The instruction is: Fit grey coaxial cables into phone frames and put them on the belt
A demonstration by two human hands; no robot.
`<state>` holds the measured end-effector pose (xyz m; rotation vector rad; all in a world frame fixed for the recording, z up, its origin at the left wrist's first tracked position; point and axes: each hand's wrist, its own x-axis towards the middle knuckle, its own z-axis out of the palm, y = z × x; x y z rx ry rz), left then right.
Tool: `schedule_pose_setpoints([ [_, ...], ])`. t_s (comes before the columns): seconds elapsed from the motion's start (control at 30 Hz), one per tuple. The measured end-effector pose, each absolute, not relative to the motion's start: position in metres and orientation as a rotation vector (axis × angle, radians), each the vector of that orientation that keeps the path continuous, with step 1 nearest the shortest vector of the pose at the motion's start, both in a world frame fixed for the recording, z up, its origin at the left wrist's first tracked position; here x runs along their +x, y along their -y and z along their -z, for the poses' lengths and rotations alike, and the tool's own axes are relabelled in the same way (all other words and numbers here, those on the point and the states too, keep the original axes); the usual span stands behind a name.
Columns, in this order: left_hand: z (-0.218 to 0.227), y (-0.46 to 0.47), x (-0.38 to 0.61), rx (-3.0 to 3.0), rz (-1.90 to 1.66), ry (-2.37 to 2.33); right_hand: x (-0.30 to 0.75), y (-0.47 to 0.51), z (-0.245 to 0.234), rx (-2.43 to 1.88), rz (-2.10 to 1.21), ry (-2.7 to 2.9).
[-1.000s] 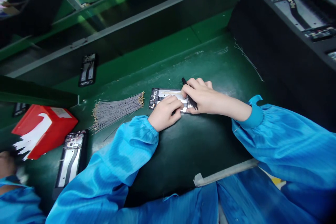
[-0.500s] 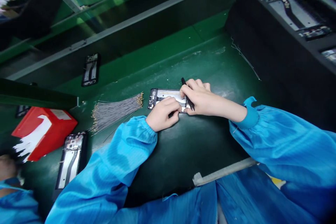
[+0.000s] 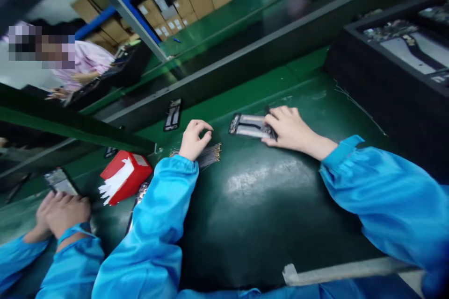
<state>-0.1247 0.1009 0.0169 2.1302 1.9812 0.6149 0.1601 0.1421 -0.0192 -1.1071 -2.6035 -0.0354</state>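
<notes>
An opened phone (image 3: 250, 126) lies on the green bench, its silver inner plate and dark ribbon cable facing up. My right hand (image 3: 289, 128) is closed over its right end, thumb at the near edge. Dark ends of a slim black pen-like tool (image 3: 267, 109) show beside these fingers, mostly hidden by them. To the left, my left hand (image 3: 195, 139) is over a bundle of thin grey cables (image 3: 210, 155) with gold ends. Its fingers are curved, with a gap between thumb and forefinger, and nothing shows in them.
A red box (image 3: 140, 173) with white strips stands left, near a partly hidden phone (image 3: 140, 194). Another phone (image 3: 172, 114) lies further back. A black tray (image 3: 372, 74) of phones stands right. At far left are a co-worker's hands (image 3: 66, 210) by a phone; another person sits beyond the bench.
My left hand has left the phone and moved left over the cable bundle. My right hand stays at the phone's right end. The view has shifted, showing more of the left side and back.
</notes>
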Motion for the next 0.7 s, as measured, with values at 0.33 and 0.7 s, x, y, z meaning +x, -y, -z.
schedule_pose_setpoints([
  [0.33, -0.003, -0.160, -0.235, 1.319, -0.258, -2.742, 0.182, -0.163, 0.035, -1.286, 0.216, 2.417],
  [0.7, -0.019, -0.100, -0.119, 2.160, -0.404, -1.850, 0.167, -0.138, 0.021, -0.925, 0.100, 2.396],
])
